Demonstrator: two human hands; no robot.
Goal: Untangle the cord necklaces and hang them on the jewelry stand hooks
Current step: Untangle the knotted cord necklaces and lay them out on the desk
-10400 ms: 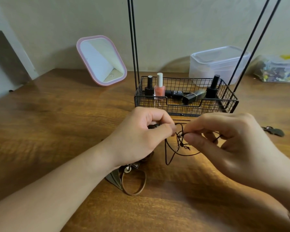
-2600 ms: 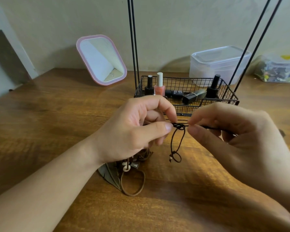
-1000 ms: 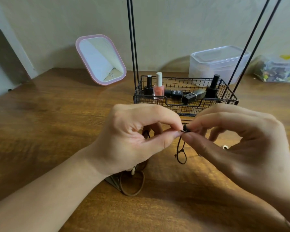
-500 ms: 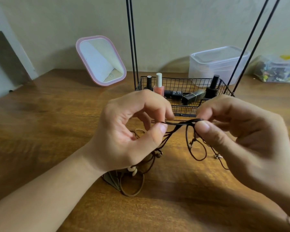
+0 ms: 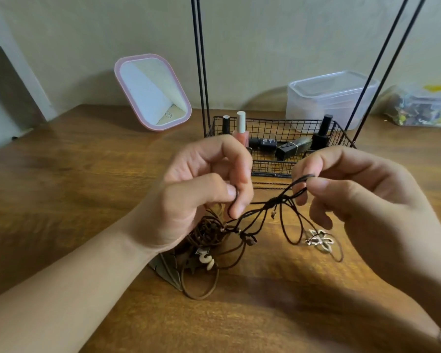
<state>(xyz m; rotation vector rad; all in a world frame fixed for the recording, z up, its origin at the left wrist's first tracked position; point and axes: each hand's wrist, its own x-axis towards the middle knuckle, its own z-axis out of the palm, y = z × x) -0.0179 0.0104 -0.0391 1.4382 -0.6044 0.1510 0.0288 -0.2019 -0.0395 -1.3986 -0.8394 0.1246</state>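
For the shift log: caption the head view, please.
Left hand and right hand pinch tangled dark cord necklaces above the wooden table.

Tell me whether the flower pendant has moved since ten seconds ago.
Yes. The flower pendant, then unseen, now lies on the table before the wire basket, below the right hand.
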